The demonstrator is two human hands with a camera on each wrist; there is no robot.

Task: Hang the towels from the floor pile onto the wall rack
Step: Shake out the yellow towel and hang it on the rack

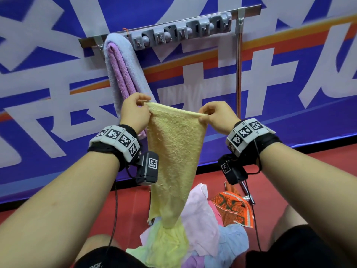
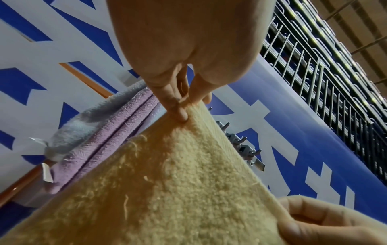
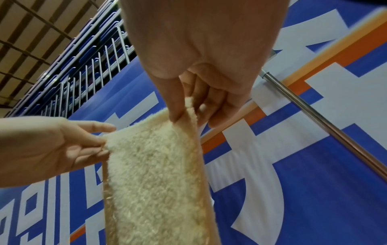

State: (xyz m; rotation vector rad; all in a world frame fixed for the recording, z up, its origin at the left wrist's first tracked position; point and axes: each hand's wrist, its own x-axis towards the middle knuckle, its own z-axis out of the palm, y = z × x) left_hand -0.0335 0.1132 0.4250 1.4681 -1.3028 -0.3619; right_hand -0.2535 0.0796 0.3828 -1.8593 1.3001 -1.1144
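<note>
A yellow towel (image 1: 174, 149) hangs stretched between my two hands in front of the wall. My left hand (image 1: 135, 111) pinches its top left corner, and my right hand (image 1: 216, 116) pinches the top right corner. The left wrist view shows the left fingers (image 2: 178, 106) pinching the yellow towel (image 2: 167, 182); the right wrist view shows the right fingers (image 3: 184, 106) gripping the yellow towel (image 3: 155, 174). Above, the wall rack (image 1: 179, 32) carries grey hooks, and a lilac and pale blue towel (image 1: 121, 70) hangs at its left end. The towel's lower end reaches the floor pile (image 1: 195, 235).
The floor pile holds pink, light blue, yellow-green and an orange patterned cloth (image 1: 233, 207) on the red floor (image 1: 289, 175). A metal pole (image 1: 238, 74) runs down from the rack's right end. My knees frame the pile at the bottom.
</note>
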